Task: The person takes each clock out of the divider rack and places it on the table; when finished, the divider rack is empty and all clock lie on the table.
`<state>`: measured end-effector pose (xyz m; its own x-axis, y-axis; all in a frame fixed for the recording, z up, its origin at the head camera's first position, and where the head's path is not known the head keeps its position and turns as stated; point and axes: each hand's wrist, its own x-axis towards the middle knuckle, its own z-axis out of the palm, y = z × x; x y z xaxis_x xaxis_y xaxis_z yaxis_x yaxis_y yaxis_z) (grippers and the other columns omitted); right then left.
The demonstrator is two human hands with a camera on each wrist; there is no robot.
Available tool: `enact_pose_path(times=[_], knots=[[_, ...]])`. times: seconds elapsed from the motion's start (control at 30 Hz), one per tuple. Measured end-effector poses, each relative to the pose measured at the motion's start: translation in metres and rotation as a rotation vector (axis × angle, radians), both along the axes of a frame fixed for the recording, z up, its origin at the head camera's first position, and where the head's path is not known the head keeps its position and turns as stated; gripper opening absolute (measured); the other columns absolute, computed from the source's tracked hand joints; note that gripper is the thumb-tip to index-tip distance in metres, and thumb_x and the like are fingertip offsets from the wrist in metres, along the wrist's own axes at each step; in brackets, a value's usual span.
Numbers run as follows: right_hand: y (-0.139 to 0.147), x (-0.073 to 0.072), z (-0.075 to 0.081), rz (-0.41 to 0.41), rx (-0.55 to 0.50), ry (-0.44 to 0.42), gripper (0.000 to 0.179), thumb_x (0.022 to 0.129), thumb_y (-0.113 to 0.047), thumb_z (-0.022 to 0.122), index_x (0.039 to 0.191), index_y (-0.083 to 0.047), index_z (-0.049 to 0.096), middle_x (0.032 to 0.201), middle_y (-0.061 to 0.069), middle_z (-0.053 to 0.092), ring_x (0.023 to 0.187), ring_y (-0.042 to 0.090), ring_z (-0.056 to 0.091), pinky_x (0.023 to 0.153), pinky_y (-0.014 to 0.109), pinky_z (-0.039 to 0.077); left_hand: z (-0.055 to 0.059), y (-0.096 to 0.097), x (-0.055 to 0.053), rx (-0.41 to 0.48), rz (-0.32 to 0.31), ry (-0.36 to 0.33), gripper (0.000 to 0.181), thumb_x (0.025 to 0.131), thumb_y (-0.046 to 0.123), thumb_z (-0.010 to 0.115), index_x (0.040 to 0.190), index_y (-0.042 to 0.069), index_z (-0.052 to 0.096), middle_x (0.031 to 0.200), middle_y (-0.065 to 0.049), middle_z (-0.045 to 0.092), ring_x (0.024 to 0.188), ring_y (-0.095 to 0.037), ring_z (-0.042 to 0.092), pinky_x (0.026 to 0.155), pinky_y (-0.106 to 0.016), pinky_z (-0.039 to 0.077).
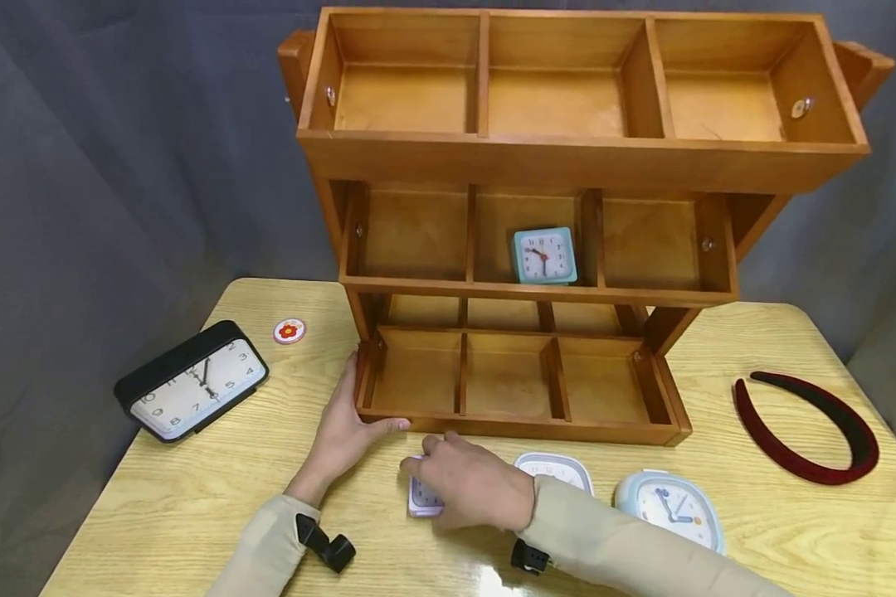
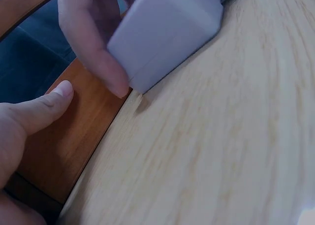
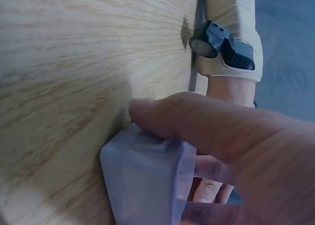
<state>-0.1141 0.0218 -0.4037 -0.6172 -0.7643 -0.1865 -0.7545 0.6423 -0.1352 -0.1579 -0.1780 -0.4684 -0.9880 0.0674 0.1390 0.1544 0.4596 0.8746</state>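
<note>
Lying at the far left of the pale wood-grain table (image 1: 157,522), a black rectangular clock with a white face (image 1: 192,381) sits askew. Beyond it, just to the right, is a small round white badge with a red flower (image 1: 289,331). Next comes the left hand (image 1: 346,429), laid against the lower left corner of a brown wooden three-tier shelf (image 1: 582,162): fingers along its side, thumb stretched out at its front, apparently steadying it rather than clenching. In front of the shelf, at the table surface, is a small lavender clock with rounded corners (image 1: 422,500). The right hand (image 1: 472,483) covers much of it and grasps it, thumb against one edge, fingers bent round another. Above, in the middle compartment of the shelf's middle tier, leans a square turquoise clock (image 1: 545,255). Partly hidden behind the beige right sleeve (image 1: 627,535) lies a white rounded-square clock with a grey rim (image 1: 556,470); beside it is a pale blue rounded clock (image 1: 675,507). At the far right lies a dark red curved headband (image 1: 817,474).

The step in hand looks like picking up the lavender clock; whether its underside is fully down, I cannot tell. The next move probably calls for a secure pinch and a lift clear of the shelf's front, with the left hand bracing.
</note>
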Motion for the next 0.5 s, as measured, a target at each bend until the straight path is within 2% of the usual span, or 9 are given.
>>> enact_pose_path(times=[0.2, 0.3, 0.4, 0.5], knots=[[0.002, 0.004, -0.002, -0.011, 0.033, 0.072, 0.058, 0.062, -0.03, 0.089, 0.113, -0.026, 0.062, 0.103, 0.001, 0.064, 0.081, 0.016, 0.057, 0.063, 0.025, 0.05, -0.001, 0.001, 0.0, -0.007, 0.0, -0.012, 0.123, 0.068, 0.03, 0.088, 0.156, 0.012, 0.004, 0.163, -0.01, 0.013, 0.148, -0.031, 0.021, 0.12, -0.05, 0.02], [0.004, 0.005, 0.001, 0.01, 0.04, 0.106, 0.066, 0.065, -0.038, 0.088, 0.123, -0.026, 0.058, 0.111, 0.003, 0.064, 0.087, 0.018, 0.059, 0.067, 0.028, 0.053, 0.0, 0.002, 0.0, 0.0, 0.002, -0.008, 0.123, 0.068, 0.028, 0.089, 0.156, 0.012, 0.004, 0.162, -0.01, 0.014, 0.147, -0.031, 0.022, 0.12, -0.05, 0.02], [0.007, 0.008, 0.01, 0.045, 0.059, 0.152, 0.075, 0.07, -0.05, 0.083, 0.134, -0.027, 0.051, 0.122, 0.005, 0.059, 0.099, 0.023, 0.06, 0.075, 0.033, 0.056, 0.0, 0.002, 0.0, 0.006, -0.002, 0.002, 0.123, 0.067, 0.027, 0.089, 0.156, 0.013, 0.005, 0.162, -0.011, 0.016, 0.146, -0.031, 0.024, 0.119, -0.05, 0.021], [0.01, 0.01, 0.025, 0.073, 0.057, 0.215, 0.08, 0.072, -0.057, 0.078, 0.14, -0.027, 0.047, 0.126, 0.006, 0.056, 0.106, 0.026, 0.059, 0.081, 0.037, 0.057, 0.0, 0.0, 0.0, 0.005, -0.008, 0.015, 0.122, 0.068, 0.026, 0.089, 0.156, 0.015, 0.006, 0.161, -0.011, 0.019, 0.145, -0.032, 0.027, 0.119, -0.05, 0.023]])
